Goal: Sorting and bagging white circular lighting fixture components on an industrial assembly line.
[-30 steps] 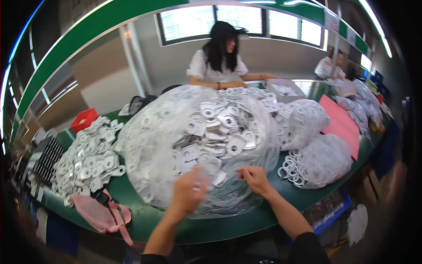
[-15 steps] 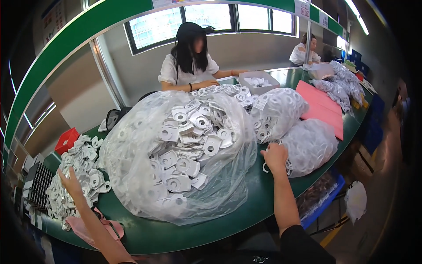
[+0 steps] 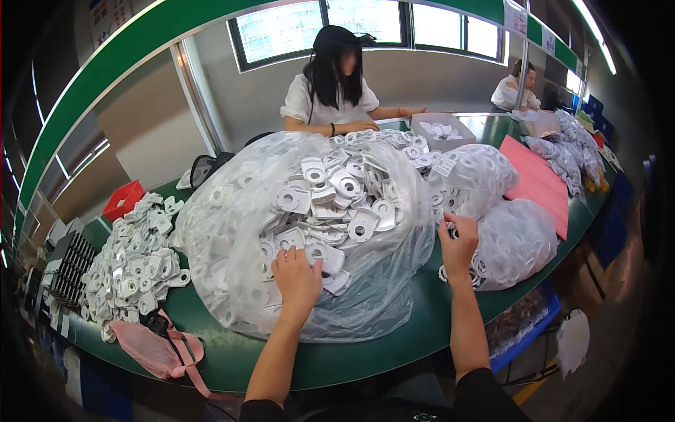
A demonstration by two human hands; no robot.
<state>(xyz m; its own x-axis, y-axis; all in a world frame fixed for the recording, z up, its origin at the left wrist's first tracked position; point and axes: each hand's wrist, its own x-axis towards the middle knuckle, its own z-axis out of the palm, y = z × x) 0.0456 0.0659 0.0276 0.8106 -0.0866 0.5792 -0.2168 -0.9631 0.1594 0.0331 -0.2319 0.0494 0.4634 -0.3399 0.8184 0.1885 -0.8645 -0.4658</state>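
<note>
A big clear plastic bag (image 3: 221, 200) lies wide open in the middle of the table, heaped with white plastic parts (image 3: 325, 257), each a rounded plate with a round hole. My left hand (image 3: 297, 280) is over the near side of this heap, fingers apart, fingertips against one of the parts. To the right, my right hand (image 3: 460, 246) is closed in a pinch beside a clear bag of white rings (image 3: 519, 243); whatever the fingertips hold is too small to make out. Several loose rings (image 3: 478, 271) lie at that bag's mouth, by my right wrist.
More white parts (image 3: 133, 271) are piled at the left, near a red bin (image 3: 123, 199) and stacked black trays (image 3: 67, 264). A pink bag (image 3: 151, 346) lies at the near left edge. Across the table a person (image 3: 336, 84) works beside a white box (image 3: 439, 132). Pink sheet (image 3: 538, 179) lies right.
My left hand has moved from the left pile across to the heap in the big bag. The right hand has lifted slightly, still pinched. The whole view has shifted a little.
</note>
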